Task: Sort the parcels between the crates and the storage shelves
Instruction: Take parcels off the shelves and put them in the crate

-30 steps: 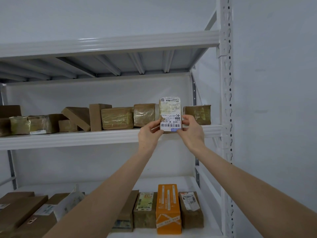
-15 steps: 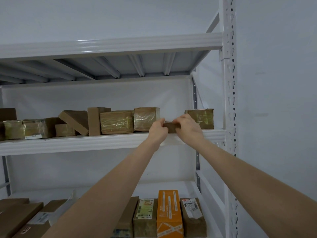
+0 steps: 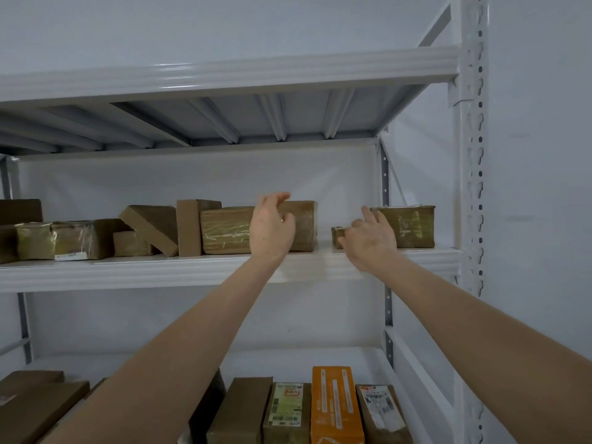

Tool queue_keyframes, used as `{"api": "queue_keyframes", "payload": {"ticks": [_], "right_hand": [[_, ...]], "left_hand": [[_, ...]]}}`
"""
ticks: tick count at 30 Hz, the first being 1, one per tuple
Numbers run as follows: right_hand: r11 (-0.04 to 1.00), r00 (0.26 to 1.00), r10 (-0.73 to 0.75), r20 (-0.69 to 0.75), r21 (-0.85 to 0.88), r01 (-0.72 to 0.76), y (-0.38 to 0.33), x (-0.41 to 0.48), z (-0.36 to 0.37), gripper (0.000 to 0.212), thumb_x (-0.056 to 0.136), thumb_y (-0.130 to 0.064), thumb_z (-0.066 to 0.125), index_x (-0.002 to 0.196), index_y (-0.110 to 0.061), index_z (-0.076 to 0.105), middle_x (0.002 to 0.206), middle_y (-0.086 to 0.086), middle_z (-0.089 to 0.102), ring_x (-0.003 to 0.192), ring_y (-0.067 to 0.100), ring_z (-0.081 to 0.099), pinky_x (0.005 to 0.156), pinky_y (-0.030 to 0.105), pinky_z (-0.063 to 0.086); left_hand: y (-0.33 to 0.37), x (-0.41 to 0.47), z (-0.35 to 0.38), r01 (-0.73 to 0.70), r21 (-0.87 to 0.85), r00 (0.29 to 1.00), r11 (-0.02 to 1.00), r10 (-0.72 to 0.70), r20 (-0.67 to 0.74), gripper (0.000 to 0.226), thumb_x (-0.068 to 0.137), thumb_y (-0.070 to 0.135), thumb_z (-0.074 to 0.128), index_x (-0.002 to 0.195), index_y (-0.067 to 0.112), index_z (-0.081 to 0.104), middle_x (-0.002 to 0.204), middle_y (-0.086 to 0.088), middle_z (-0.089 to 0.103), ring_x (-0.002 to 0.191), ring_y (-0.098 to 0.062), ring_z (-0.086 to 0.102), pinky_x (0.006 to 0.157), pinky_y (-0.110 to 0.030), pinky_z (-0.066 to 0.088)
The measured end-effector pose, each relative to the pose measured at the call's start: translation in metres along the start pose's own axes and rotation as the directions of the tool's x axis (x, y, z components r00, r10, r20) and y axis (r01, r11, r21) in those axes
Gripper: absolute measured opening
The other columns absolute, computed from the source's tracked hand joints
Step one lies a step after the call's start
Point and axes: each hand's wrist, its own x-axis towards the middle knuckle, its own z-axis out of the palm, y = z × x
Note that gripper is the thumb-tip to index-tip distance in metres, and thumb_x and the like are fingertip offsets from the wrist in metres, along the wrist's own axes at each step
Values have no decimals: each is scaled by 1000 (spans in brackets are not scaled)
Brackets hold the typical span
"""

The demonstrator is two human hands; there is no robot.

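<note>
One small parcel (image 3: 337, 236) sat on the shelf (image 3: 160, 274), our loose right hand (image 3: 371, 243) just touching it, left hand (image 3: 270, 230) empty; fetching another likely came next.

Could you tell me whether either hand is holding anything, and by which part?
The left hand holds nothing. The right hand touches the small parcel at its right end; whether that is a grip cannot be told.
</note>
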Motion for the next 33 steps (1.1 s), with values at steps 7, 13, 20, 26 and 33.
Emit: {"api": "queue_keyframes", "payload": {"ticks": [7,13,20,26,33], "right_hand": [[449,976,205,77,878,-164,-37,34,-34,60,98,-35,44,150,-13,24,149,11,36,133,30,39,102,38,35],[200,950,215,225,942,-268,-52,42,-31,49,100,-30,41,142,-6,39,146,11,43,128,26,44,99,32,35],[18,902,380,205,973,-229,-46,29,-30,50,96,-50,43,124,-13,59,122,5,61,111,23,54,90,34,39],[-72,888,404,221,975,-210,-49,0,-57,43,85,-62,52,94,-21,61,96,0,63,93,21,57,80,35,45],[-161,905,272,328,943,-293,-52,-64,-61,51,76,-60,67,100,-17,55,109,4,62,101,23,59,90,44,51]], "left_hand": [[-11,40,-20,189,205,958,960,-226,177,52,97,16,43,146,7,28,142,-16,44,115,-28,54,95,-36,46],[-6,43,-10,193,234,914,953,-261,310,49,97,18,42,143,8,32,129,-15,53,107,-29,56,89,-38,46],[-11,28,-13,446,-289,895,847,-417,160,41,94,29,52,132,14,48,112,-2,58,86,-13,56,81,-33,46],[2,10,-33,531,-434,841,728,-516,165,40,92,42,52,118,11,55,96,1,61,85,-13,55,73,-29,42],[18,-42,-53,645,-439,759,625,-589,277,43,89,43,57,115,9,60,103,-4,67,94,-19,64,87,-33,52]]}}
